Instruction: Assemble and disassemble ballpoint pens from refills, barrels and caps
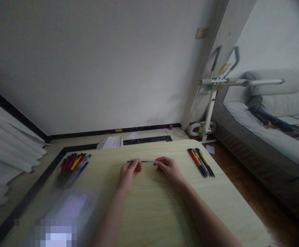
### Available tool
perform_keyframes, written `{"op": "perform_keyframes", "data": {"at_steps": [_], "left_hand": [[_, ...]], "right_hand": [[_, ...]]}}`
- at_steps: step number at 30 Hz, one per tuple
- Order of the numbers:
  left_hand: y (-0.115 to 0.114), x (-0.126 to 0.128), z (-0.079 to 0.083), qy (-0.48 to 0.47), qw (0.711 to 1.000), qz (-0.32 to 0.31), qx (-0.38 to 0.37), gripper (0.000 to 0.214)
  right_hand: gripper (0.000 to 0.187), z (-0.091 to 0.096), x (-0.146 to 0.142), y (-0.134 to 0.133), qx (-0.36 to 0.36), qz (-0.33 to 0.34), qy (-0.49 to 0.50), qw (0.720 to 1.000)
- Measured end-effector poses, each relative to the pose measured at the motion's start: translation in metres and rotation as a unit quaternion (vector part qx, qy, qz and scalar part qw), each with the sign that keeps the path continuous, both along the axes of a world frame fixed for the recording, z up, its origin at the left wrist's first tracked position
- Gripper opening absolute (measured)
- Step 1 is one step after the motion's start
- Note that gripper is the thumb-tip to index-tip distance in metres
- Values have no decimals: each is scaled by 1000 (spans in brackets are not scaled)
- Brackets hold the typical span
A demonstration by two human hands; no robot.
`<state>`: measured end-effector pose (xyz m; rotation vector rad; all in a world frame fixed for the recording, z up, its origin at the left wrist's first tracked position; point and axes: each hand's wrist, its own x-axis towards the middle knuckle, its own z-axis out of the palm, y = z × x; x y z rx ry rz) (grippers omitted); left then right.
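A thin pen [147, 161] lies level between my two hands, just above the table. Its left end is dark, and it turns pale toward the right. The fingers of my left hand [131, 168] are closed around it near the dark end. My right hand [168, 167] pinches the pale end between thumb and fingers. To the left is a loose pile of pens [74, 164] in red, yellow, blue, black and grey. On the right several pens [200, 163], black with red, yellow and grey, lie side by side at a slant.
Everything rests on a pale wooden table [149, 206]. A bright, blurred phone-like thing [73, 204] is at its lower left. Behind stand a white wall [126, 68] and a box with papers [112, 141]. White exercise equipment [209, 109] and a grey sofa [280, 113] are at right.
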<state>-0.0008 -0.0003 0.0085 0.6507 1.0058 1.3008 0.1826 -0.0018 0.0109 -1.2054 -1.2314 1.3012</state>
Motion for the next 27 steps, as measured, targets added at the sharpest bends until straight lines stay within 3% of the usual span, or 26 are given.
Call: {"op": "perform_keyframes", "data": {"at_steps": [12,27], "left_hand": [[1,-1,-2,1,1000,-3,4,31],[-1,0,-1,-2,1000,-7,8,30]], "right_hand": [[30,-5,1,1,8,8,1,1000],[32,2,3,-1,21,32,-42,998]]}}
